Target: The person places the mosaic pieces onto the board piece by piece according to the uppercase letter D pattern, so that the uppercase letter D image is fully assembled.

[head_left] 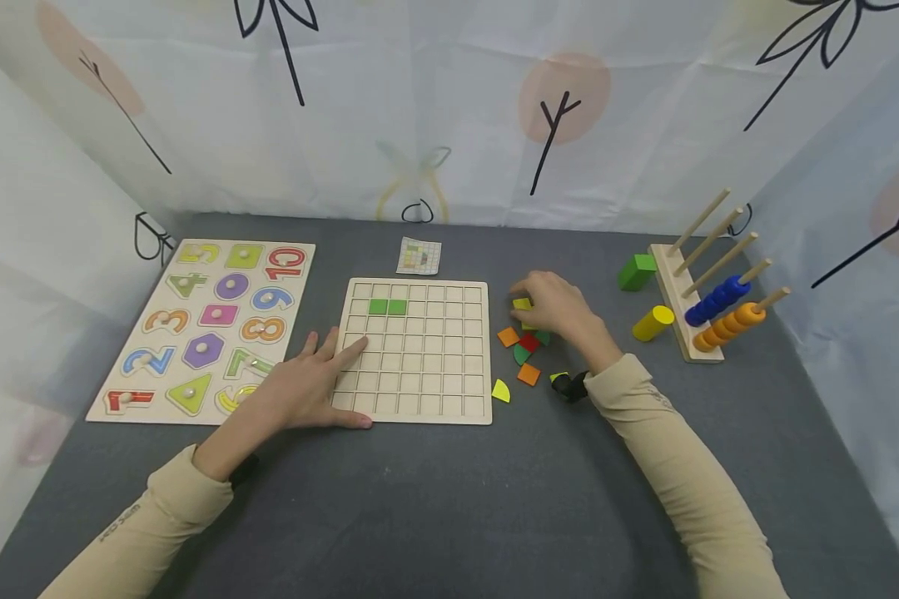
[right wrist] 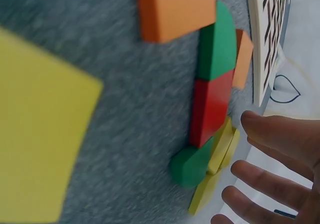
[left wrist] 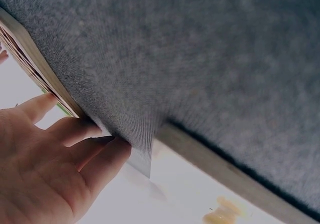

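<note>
A wooden grid board [head_left: 434, 358] lies in the middle of the dark table, two green squares [head_left: 387, 307] side by side near its top. My left hand [head_left: 310, 387] rests on the board's left edge, fingers spread; its palm [left wrist: 45, 179] shows in the left wrist view. To the right of the board, my right hand [head_left: 558, 308] is over yellow pieces [head_left: 522, 304]. In the right wrist view its extended fingers hover close to these yellow pieces [right wrist: 220, 151], pinching nothing visible. A red piece [right wrist: 210, 107], green pieces [right wrist: 218, 44] and orange pieces [right wrist: 177, 9] lie beside them.
A number-and-shape puzzle board [head_left: 176, 339] lies on the left. Behind the grid is a small patterned card [head_left: 419, 256]. On the right stand a peg stacker [head_left: 682, 308] with blue and orange beads, a green block [head_left: 637, 272] and a yellow cylinder [head_left: 653, 324].
</note>
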`<state>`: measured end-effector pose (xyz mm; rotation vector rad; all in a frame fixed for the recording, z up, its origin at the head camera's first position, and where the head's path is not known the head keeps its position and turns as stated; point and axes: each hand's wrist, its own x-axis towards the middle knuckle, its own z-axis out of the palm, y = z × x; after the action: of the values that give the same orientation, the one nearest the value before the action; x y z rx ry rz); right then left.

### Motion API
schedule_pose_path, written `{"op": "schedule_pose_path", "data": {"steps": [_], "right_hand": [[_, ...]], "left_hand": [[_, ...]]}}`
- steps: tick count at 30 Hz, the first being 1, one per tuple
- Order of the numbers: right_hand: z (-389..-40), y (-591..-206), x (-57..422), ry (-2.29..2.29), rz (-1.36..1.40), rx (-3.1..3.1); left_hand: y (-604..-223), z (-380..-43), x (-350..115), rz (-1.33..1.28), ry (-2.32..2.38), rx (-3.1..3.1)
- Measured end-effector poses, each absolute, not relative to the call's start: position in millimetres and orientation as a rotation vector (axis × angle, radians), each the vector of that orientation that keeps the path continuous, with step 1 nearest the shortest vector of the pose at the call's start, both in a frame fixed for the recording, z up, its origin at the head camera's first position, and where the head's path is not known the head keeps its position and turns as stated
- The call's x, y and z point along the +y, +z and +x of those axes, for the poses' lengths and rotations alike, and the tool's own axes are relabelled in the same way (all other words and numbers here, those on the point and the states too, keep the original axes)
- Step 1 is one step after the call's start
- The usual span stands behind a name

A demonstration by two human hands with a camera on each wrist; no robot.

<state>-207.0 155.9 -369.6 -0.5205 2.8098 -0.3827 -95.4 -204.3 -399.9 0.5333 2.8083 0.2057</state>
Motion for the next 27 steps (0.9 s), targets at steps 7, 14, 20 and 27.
{"op": "schedule_pose_path", "data": {"steps": [7,14,20,27], "right_hand": [[-206.7,-373.2,161.8,-0.373,-0.549,2.812],[-206.8,-377.2,161.1,-0.386,-0.568,2.828],[-206.0,-378.8,159.6,-0.415,-0.583,2.849],[-205.4,-379.1,156.4,-0.453,-0.574,2.837]], "left_hand": [[-399.9,-95.3,-204.6,0.532,0.208,2.808],[-400.4,-95.4,-204.6,0.528,0.205,2.811],[-401.4,-95.8,-204.5,0.529,0.198,2.815],[-399.9,-95.3,-204.5,0.535,0.201,2.816]]}}
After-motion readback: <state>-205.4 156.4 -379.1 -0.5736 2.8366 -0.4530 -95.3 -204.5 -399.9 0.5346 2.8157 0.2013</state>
